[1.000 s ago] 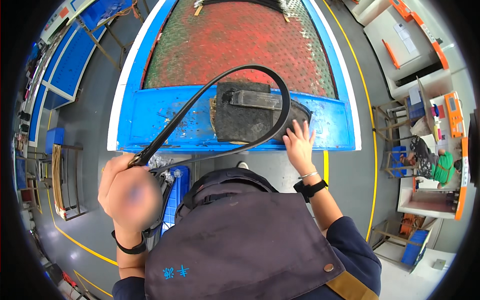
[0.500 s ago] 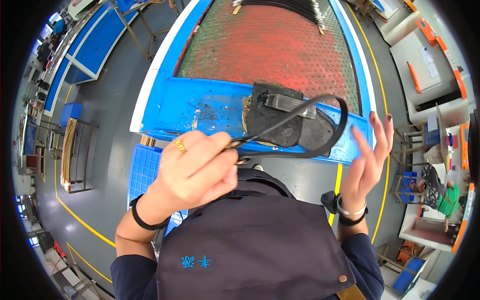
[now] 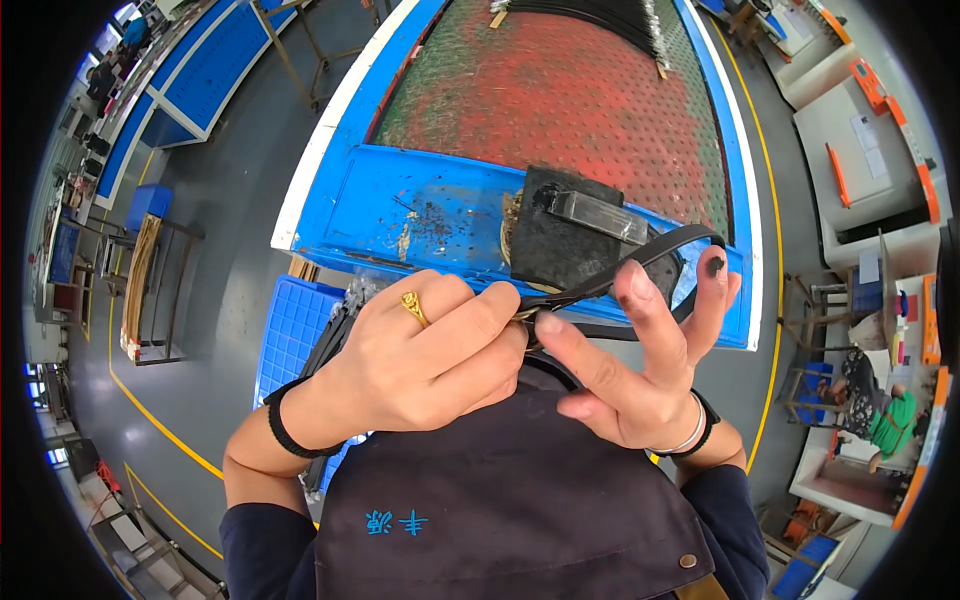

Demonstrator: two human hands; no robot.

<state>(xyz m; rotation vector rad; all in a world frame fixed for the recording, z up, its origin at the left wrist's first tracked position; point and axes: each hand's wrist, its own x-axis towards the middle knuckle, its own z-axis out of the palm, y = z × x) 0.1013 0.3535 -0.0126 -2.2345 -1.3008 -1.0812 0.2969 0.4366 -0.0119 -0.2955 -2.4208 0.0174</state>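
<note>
My left hand (image 3: 430, 355), with a gold ring on one finger, is closed around the ends of a narrow black strap (image 3: 688, 237). From this grip the strap runs right in a loop. My right hand (image 3: 645, 365) is open, its fingers spread and two tips darkened. One of its fingertips lies at or just beside the strap ends, in front of the left fingers; I cannot tell whether it presses on them. The far part of the loop passes behind the other raised right fingers. The gripped ends are partly hidden.
Ahead stands a blue-framed bench (image 3: 330, 215) with a worn red-green surface. A black pad (image 3: 560, 245) lies on its near edge, under a bar wrapped in clear material (image 3: 603, 217). Several black strips (image 3: 590, 22) lie farther back. A blue crate (image 3: 290, 335) is at left.
My right hand has moved left and inward, bringing a fingertip to the strap ends. My left hand has shifted slightly right, still gripping the strap. The loop has swung right.
</note>
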